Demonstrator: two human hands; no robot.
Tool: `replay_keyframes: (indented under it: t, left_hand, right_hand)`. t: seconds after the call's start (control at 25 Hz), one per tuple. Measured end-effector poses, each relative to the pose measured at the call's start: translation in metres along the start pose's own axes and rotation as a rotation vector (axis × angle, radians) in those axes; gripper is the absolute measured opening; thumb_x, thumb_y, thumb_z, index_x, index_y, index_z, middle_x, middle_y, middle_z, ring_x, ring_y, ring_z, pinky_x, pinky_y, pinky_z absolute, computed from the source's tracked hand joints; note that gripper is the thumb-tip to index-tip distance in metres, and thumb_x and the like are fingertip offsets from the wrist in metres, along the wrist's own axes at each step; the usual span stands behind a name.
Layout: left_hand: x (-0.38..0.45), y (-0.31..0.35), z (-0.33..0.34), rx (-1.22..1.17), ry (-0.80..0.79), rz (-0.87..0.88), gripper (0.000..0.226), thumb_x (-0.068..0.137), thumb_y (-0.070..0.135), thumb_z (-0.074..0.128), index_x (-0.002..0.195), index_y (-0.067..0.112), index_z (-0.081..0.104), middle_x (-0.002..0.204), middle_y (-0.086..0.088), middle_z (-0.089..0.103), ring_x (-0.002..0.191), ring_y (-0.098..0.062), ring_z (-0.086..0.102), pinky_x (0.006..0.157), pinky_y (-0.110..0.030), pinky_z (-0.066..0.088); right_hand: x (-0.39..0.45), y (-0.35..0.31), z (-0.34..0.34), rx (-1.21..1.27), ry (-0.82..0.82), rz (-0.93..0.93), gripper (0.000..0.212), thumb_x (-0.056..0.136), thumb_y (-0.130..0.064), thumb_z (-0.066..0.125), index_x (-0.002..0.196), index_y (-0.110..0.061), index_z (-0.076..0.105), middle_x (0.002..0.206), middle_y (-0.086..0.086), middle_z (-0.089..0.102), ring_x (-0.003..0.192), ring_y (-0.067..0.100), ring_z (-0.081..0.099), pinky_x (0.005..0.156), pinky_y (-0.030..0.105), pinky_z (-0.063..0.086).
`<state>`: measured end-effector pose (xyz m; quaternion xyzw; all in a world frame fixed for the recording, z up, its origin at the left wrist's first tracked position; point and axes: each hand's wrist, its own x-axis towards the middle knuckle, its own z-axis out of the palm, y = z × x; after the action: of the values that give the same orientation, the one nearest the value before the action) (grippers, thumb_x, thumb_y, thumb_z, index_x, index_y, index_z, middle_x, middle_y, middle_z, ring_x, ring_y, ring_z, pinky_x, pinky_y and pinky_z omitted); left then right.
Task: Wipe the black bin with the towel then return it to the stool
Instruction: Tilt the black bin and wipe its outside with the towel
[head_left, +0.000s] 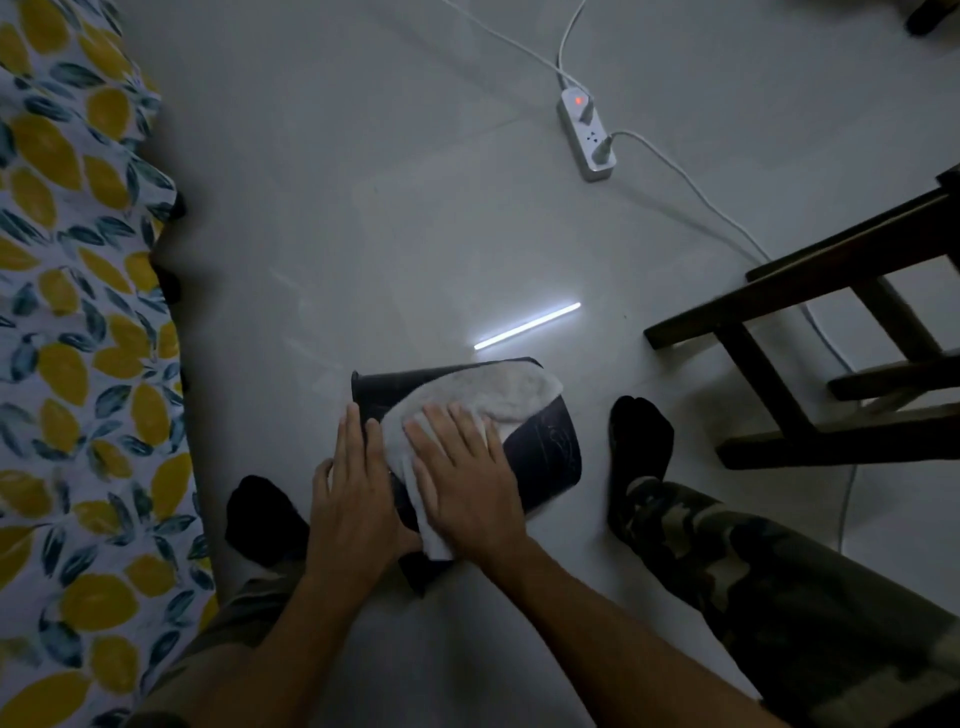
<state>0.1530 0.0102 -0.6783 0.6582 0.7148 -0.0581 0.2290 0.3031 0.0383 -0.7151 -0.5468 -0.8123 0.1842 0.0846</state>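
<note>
we press the towel (483, 400) flat on the bin (545, 452) with our right hand (467, 473); our left hand (353, 493), fingers loose, steadies its left side.

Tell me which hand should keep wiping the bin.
Probably the right hand: it lies flat on the towel spread over the black bin, while the left hand steadies the bin's side.

The bin (540, 457) is laid on its side on the floor (363, 234), between the person's feet. The towel (498, 395) is spread over it — both hands (415, 483) are pressed on top. The stool (831, 338) is set to the right, the power strip (587, 135) behind, the bed (67, 312) to the left.
</note>
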Motion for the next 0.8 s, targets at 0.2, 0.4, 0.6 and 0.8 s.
replay_keyframes:
  t: [0.2, 0.4, 0.6, 0.8]
  left_hand:
    - [0.002, 0.006, -0.012, 0.047, -0.11, -0.055, 0.166, 0.038, 0.09, 0.073, 0.16, 0.007, -0.003, 0.167, -0.014, -0.019, 0.155, -0.033, 0.004, 0.118, -0.058, 0.028]
    - [0.001, 0.018, -0.019, 0.013, -0.103, -0.11, 0.166, 0.042, 0.084, 0.079, 0.159, 0.011, -0.014, 0.165, -0.008, -0.03, 0.156, -0.03, -0.004, 0.121, -0.059, 0.021]
    - [-0.011, 0.016, -0.002, -0.057, -0.066, -0.091, 0.164, 0.042, 0.094, 0.067, 0.16, 0.007, -0.007, 0.165, -0.008, -0.029, 0.155, -0.032, 0.011, 0.118, -0.057, 0.023]
    - [-0.023, 0.024, 0.0, -0.052, -0.081, -0.125, 0.165, 0.04, 0.082, 0.08, 0.161, 0.009, -0.004, 0.165, -0.007, -0.028, 0.151, -0.032, 0.025, 0.115, -0.055, 0.034]
  right_hand:
    - [0.094, 0.028, -0.006, 0.054, -0.119, 0.173, 0.046, 0.103, -0.044, 0.032, 0.127, -0.024, 0.065, 0.128, 0.006, 0.07, 0.121, 0.028, 0.062, 0.106, 0.049, 0.046]
    - [0.088, 0.1, -0.027, 0.036, -0.095, 0.316, 0.043, 0.106, -0.041, 0.034, 0.123, -0.024, 0.07, 0.123, 0.004, 0.073, 0.117, 0.028, 0.065, 0.103, 0.042, 0.047]
    - [-0.024, 0.018, -0.015, 0.112, -0.028, 0.194, 0.054, 0.106, -0.04, 0.036, 0.154, -0.018, 0.047, 0.163, 0.008, 0.043, 0.152, 0.027, 0.037, 0.128, 0.051, 0.022]
    - [0.086, 0.03, -0.019, 0.106, -0.221, 0.111, 0.048, 0.107, -0.044, 0.03, 0.135, -0.022, 0.063, 0.131, 0.008, 0.07, 0.122, 0.029, 0.063, 0.11, 0.051, 0.045]
